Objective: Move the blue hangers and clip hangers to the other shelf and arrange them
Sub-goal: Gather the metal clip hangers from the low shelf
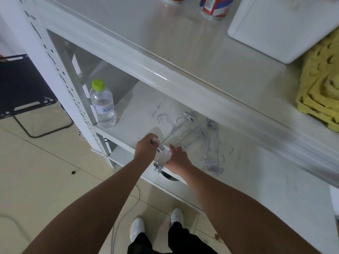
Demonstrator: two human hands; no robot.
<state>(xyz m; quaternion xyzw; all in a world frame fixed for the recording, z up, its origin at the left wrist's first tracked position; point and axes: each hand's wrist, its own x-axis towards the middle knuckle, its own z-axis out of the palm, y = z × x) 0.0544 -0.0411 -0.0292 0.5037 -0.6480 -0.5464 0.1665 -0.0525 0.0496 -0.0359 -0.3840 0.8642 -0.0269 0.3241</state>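
Note:
Several grey clip hangers [198,132] lie in a loose tangle on the lower white shelf [256,173], their metal hooks pointing left. At the shelf's front edge both my hands meet over one clip hanger [162,149]. My left hand [145,148] is closed on its clip end. My right hand [177,156] grips the same hanger from the right. Another clip [158,166] hangs just below the shelf edge between my wrists. No blue hangers are visible.
A clear water bottle [103,105] with a green cap stands at the lower shelf's left corner beside the white upright [55,70]. The upper shelf [183,52] holds two cans [214,8], a white board [282,28] and yellow foam [322,83]. A black stool [22,88] stands on the floor at left.

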